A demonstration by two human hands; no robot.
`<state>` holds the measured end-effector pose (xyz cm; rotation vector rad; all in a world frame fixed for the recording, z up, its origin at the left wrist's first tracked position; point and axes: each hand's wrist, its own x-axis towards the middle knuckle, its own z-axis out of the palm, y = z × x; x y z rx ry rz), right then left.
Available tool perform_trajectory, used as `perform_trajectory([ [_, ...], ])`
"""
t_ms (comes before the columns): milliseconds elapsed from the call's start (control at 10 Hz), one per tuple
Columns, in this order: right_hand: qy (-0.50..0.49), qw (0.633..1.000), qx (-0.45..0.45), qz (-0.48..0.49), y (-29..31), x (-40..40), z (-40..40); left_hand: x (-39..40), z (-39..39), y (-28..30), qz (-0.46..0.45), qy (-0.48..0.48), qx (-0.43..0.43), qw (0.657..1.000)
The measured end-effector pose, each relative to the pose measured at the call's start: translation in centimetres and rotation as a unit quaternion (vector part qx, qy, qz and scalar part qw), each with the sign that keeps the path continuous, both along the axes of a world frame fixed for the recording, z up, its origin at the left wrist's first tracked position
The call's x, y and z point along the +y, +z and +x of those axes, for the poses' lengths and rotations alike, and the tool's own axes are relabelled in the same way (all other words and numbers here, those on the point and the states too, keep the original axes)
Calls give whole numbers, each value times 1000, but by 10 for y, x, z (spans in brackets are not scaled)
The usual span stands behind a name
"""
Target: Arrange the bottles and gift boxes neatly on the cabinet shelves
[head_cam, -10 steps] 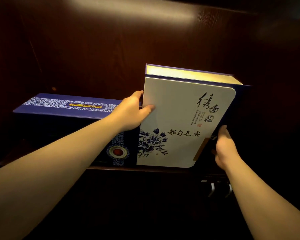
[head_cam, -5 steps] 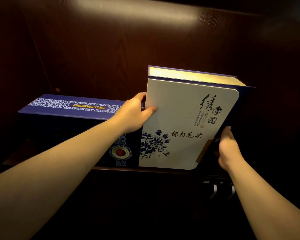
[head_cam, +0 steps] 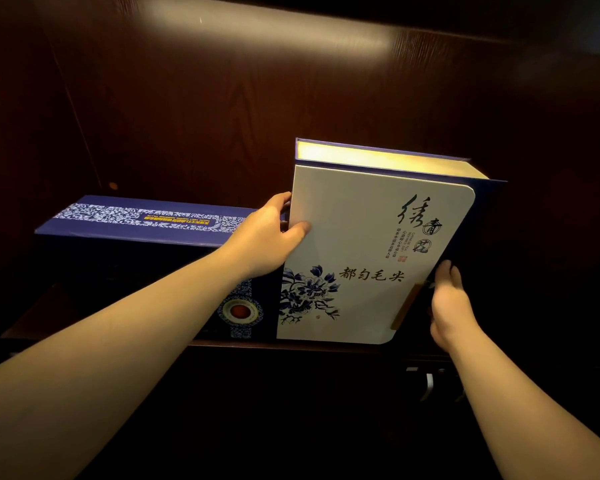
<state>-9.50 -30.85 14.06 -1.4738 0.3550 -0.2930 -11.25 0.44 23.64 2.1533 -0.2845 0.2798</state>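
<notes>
A tall white gift box (head_cam: 368,237) with blue flowers and black calligraphy stands upright on the dark cabinet shelf (head_cam: 326,345). My left hand (head_cam: 267,237) grips its left edge, thumb on the white front. My right hand (head_cam: 447,306) holds its lower right edge, fingers wrapped behind the dark blue side. To its left a long dark blue gift box (head_cam: 136,237) with a white patterned band lies flat, touching the white box. No bottles are in view.
The dark wooden back panel (head_cam: 291,98) closes the compartment behind the boxes. A side wall (head_cam: 32,133) stands at the left. Metal handles (head_cam: 428,386) show below the shelf at the right. The space right of the white box is dark.
The white box has moved slightly right and deeper onto the shelf with both hands still on it. The blue box has not moved.
</notes>
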Motion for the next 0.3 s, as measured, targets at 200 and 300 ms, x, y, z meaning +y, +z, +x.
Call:
perform_trajectory([
  [200,-28,999,1,-38,-10,3,-7,8,-14,-3,7,9,-9,1000],
  [300,-51,996,2,-73,-17,10,-17,18,-23,-11,5,54,-27,998],
])
